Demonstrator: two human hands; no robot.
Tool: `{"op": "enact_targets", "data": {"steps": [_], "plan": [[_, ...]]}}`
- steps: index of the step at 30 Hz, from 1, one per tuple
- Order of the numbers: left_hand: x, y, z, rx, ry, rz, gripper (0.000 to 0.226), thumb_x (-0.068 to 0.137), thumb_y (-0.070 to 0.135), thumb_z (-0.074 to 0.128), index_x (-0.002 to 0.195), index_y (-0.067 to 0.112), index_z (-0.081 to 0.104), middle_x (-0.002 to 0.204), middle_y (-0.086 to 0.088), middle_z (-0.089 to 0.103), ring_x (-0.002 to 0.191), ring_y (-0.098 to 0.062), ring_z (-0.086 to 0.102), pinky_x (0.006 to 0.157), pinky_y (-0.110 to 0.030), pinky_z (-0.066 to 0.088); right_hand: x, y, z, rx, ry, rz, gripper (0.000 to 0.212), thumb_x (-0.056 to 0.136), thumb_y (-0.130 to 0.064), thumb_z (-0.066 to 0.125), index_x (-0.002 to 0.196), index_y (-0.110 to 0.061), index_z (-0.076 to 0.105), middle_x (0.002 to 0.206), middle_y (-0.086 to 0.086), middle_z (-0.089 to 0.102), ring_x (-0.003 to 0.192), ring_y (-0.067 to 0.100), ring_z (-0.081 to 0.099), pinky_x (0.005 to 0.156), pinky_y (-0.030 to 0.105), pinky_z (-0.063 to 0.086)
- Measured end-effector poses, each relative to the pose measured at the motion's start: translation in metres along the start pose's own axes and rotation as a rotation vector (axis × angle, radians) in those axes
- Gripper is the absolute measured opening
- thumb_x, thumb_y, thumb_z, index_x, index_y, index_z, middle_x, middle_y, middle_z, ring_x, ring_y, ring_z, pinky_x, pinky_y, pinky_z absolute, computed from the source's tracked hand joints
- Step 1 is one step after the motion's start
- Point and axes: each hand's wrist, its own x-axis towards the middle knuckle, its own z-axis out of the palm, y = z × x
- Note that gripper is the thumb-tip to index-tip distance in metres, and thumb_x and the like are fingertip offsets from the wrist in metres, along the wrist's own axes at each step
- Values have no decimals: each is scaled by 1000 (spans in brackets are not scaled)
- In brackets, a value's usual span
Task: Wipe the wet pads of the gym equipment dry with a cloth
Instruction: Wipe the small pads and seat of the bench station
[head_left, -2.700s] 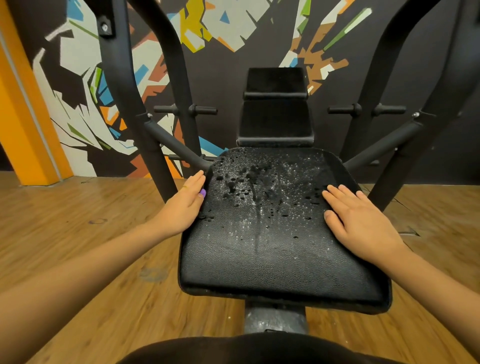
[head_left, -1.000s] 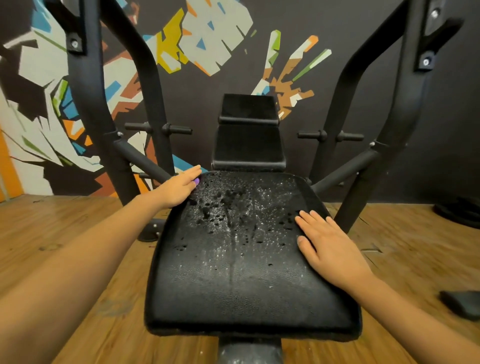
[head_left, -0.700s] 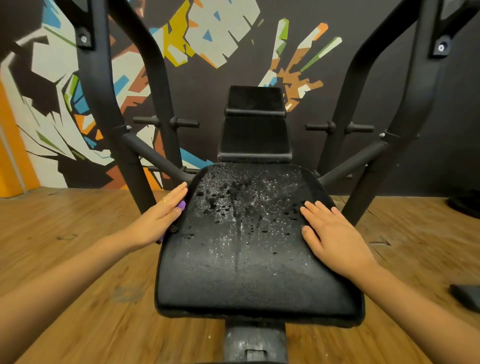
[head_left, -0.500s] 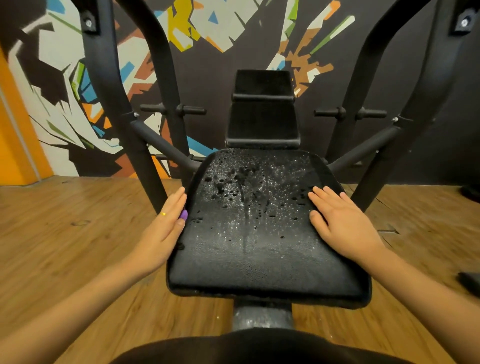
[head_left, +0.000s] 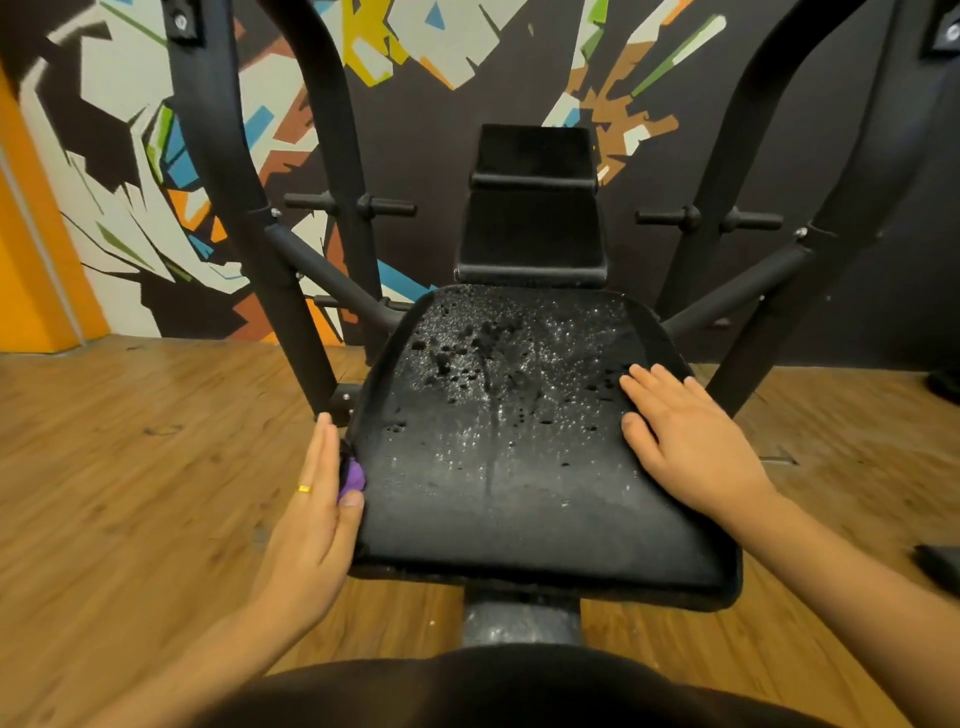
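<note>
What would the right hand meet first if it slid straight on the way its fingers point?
The right hand meets water drops on the seat pad just beyond its fingers; past them, probably the back pad's lower edge.
</note>
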Motion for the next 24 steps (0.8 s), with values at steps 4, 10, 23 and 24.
{"op": "enact_targets", "data": {"steps": [4, 10, 23, 24], "plan": [[34, -3, -5, 40, -44, 51, 65, 103, 46, 28, 160, 20, 11, 166, 16, 3, 149, 11, 2, 115, -4, 5, 2, 2, 1, -14, -18, 5, 60, 104, -45, 23, 157, -19, 34, 164, -1, 30, 154, 18, 20, 124, 37, 13], [141, -17, -18, 178, -300, 122, 63, 108, 46, 28, 162, 23, 5, 166, 17, 1, 150, 8, 3, 120, -15, 7, 2, 4, 3, 23, -17, 14, 61, 103, -47, 24, 157, -22, 33, 165, -4, 27, 154, 16, 18, 124, 35, 10], [297, -11, 14, 310, -527, 108, 50, 111, 25, 32, 160, 21, 22, 170, 0, -6, 155, -20, -13, 124, -41, -2, 3, 6, 4, 63, -19, 24, 79, 90, -64, 5, 158, -30, 30, 165, -13, 21, 153, 5, 10, 124, 29, 2], [298, -9, 14, 317, -524, 79, 49, 111, 26, 32, 160, 23, 23, 169, -4, -9, 155, -24, -15, 124, -45, -2, 3, 6, 4, 60, -20, 22, 79, 90, -64, 5, 158, -30, 30, 165, -13, 21, 153, 5, 10, 124, 29, 2]]}}
